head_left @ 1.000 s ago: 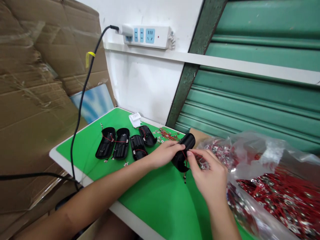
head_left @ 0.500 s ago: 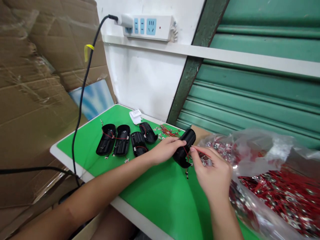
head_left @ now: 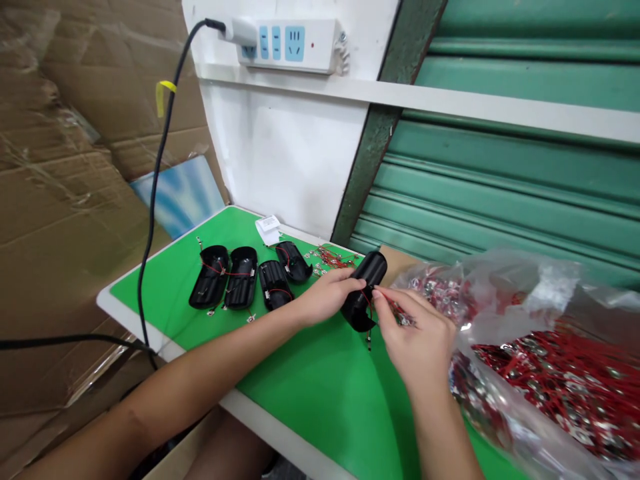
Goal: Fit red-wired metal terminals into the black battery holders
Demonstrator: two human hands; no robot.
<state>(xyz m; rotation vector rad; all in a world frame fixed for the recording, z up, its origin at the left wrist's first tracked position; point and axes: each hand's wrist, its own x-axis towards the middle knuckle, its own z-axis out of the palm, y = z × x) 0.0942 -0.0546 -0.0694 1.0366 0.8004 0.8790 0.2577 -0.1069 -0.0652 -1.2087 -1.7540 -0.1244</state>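
My left hand [head_left: 330,295] is closed around a black plastic battery housing [head_left: 371,269], held tilted above the green tabletop. A red wire [head_left: 370,308] runs across the housing, and a small metal contact [head_left: 369,341] dangles below its lower end. At the housing's right edge, my right hand [head_left: 417,327] pinches a thin red wire between thumb and forefinger; its tip is too small to make out. Several similar black housings [head_left: 242,280] lie open side up on the left of the table, with red wires and metal contacts in and around them.
Loose red wires with contacts [head_left: 335,257] lie near the wall beside a white paper tag [head_left: 269,227]. A clear plastic bag [head_left: 520,293] full of red-wired contacts [head_left: 565,380] fills the right side. A black cable [head_left: 155,167] hangs down from a power strip [head_left: 295,45].
The view has shifted slightly. My right fingers have moved a little closer in against the housing's edge, while my left hand keeps hold of it.
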